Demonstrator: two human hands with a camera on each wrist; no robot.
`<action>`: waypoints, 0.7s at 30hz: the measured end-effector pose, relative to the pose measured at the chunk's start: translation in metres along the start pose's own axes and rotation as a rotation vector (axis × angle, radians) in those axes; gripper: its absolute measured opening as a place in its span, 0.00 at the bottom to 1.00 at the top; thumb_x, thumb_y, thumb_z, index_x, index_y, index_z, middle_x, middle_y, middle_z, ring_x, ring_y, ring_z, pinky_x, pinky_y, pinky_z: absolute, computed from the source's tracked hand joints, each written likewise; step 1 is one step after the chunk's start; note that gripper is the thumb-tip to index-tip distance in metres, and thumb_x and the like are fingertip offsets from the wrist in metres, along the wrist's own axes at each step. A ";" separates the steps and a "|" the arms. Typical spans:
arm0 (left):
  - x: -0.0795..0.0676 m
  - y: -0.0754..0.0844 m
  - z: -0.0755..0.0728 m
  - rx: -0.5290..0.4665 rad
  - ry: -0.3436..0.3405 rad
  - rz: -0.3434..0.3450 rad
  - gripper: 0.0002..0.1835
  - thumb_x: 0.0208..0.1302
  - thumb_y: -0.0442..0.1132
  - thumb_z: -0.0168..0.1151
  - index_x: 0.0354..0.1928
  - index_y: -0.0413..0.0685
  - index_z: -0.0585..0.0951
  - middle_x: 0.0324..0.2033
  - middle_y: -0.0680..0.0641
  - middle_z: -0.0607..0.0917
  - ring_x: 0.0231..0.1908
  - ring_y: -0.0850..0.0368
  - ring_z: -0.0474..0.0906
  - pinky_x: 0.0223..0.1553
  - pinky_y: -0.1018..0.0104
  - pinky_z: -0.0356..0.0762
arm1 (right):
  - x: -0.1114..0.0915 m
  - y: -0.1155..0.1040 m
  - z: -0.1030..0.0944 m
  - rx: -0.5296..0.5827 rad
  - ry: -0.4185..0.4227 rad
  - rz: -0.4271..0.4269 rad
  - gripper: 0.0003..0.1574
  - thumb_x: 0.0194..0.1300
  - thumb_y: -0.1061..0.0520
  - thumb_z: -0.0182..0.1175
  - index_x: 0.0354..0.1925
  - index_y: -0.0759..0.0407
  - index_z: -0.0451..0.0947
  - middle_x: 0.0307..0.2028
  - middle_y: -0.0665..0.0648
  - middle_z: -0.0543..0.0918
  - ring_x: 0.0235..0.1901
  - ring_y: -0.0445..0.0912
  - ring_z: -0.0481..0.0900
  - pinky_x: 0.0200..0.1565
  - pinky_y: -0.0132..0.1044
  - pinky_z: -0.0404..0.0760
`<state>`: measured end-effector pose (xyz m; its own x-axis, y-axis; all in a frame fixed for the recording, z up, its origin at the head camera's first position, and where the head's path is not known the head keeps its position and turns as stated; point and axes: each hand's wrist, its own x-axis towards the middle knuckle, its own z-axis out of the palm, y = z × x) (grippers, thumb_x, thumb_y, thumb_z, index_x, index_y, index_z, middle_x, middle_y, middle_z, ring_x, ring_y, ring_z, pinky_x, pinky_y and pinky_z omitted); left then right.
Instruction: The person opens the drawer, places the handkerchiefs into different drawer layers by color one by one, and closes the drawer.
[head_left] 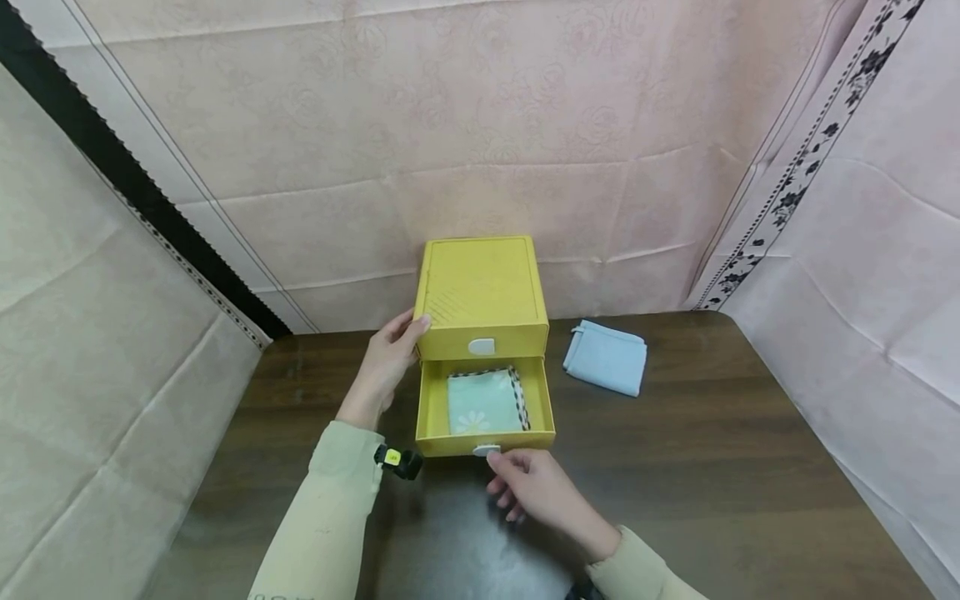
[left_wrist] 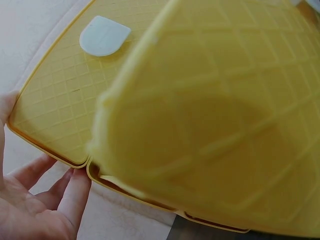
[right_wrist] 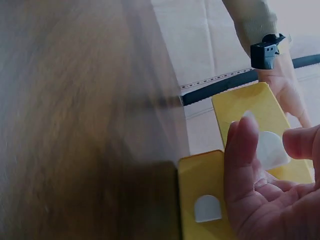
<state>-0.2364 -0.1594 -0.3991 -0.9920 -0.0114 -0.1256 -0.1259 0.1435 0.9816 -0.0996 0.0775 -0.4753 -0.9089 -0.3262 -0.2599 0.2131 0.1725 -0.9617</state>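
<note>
A yellow drawer box stands upright on the table, a drawer pulled out of its front. Inside the drawer lies a folded mint handkerchief with a checked border and a white daisy. My left hand holds the box's left side, thumb at the top front corner and fingers against the side. My right hand is at the drawer's white tab handle. In the right wrist view its thumb and forefinger stand apart on either side of the tab.
A folded light blue cloth lies on the dark wooden table right of the box. Pale patterned cloth hangs behind and at both sides. Another white-tabbed drawer front shows below the pulled-out one.
</note>
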 end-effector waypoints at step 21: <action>-0.001 0.000 0.000 0.007 0.000 -0.003 0.42 0.54 0.71 0.60 0.70 0.66 0.66 0.64 0.53 0.70 0.61 0.56 0.69 0.62 0.55 0.69 | 0.008 0.002 0.014 0.172 0.051 0.069 0.38 0.71 0.34 0.51 0.48 0.70 0.78 0.28 0.58 0.83 0.22 0.45 0.79 0.21 0.36 0.80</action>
<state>-0.2352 -0.1590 -0.3993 -0.9916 -0.0119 -0.1290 -0.1293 0.1502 0.9802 -0.1020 0.0625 -0.4806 -0.9060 -0.2711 -0.3251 0.3296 0.0301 -0.9436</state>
